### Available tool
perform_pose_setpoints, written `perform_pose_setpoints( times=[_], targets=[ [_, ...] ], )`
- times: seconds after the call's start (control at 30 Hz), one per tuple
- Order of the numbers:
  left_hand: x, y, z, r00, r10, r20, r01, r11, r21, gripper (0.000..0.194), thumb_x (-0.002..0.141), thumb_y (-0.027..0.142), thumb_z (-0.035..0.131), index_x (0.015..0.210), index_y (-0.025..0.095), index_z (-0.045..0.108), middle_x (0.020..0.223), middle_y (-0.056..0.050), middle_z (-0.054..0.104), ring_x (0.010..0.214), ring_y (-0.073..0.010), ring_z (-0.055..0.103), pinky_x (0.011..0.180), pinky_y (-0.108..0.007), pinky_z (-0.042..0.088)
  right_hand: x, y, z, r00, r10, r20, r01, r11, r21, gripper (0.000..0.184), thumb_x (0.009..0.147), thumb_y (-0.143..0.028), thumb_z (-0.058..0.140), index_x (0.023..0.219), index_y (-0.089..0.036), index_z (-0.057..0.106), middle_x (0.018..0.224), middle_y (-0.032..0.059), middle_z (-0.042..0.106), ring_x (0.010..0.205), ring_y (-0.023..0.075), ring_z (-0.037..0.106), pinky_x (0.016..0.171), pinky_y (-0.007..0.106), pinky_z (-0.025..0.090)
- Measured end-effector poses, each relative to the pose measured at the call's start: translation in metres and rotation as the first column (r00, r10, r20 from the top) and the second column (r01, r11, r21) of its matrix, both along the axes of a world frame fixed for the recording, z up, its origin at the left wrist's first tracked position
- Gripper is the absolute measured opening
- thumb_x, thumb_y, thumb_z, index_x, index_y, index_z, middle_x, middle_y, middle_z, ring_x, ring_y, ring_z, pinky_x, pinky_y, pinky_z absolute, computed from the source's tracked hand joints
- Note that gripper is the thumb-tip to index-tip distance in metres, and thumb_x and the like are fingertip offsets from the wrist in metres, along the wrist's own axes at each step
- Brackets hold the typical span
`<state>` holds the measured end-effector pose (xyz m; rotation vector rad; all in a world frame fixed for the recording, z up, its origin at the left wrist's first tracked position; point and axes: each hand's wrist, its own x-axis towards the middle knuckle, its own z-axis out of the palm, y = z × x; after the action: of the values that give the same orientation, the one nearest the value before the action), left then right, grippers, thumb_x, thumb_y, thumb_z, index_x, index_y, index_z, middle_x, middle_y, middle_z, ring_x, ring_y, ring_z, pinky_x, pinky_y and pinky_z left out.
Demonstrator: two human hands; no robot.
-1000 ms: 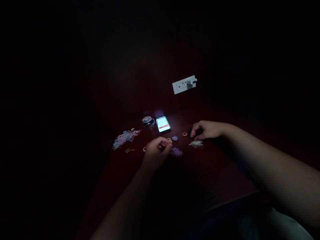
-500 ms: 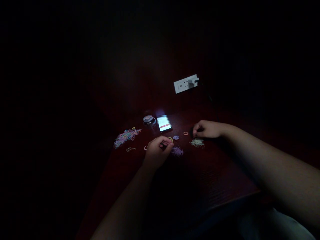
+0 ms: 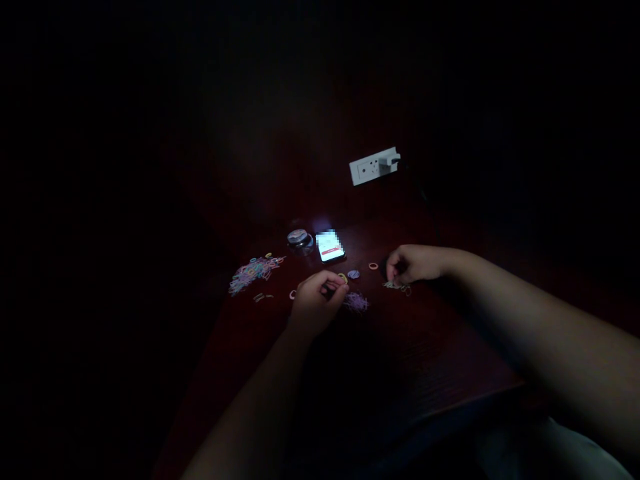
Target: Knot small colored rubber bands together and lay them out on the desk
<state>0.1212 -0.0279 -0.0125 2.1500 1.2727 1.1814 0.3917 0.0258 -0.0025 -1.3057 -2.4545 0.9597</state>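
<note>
My left hand is closed in a pinch beside a purple pile of small rubber bands. What its fingertips hold is too small to make out. A yellow hair tie shows right behind those fingertips, with a purple hair tie next to it. On the right, my right hand has its fingers pinched down on a pile of pale yellow rubber bands, covering part of it. An orange hair tie lies to its left. A pink hair tie is partly hidden by my left hand.
A mixed pile of coloured bands lies on the left of the dark red table, with a few pale bands nearby. A lidded jar and a lit phone stand behind. The wall socket holds a plug.
My right hand has lowered its fingers onto the pale yellow bands, covering more of them. My left hand keeps its pinch in place. The whole view has shifted slightly.
</note>
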Motion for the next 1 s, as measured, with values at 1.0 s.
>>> perform_pose_setpoints(
  times=[1.0],
  targets=[
    [-0.005, 0.006, -0.004, 0.999, -0.007, 0.043, 0.007, 1.0, 0.01, 0.008, 0.078, 0.025, 0.067, 0.08, 0.017, 0.068, 0.074, -0.002, 0.067, 0.066, -0.0116, 0.06, 0.061, -0.022, 0.048, 0.002, -0.013, 0.015, 0.989, -0.051, 0.136, 0.054, 0.998, -0.018, 0.064, 0.055, -0.042, 0.079, 0.114, -0.019, 0.067, 0.112, 0.0069, 0.065, 0.1, 0.0261, 0.061, 0.085, 0.031, 0.046]
  ],
)
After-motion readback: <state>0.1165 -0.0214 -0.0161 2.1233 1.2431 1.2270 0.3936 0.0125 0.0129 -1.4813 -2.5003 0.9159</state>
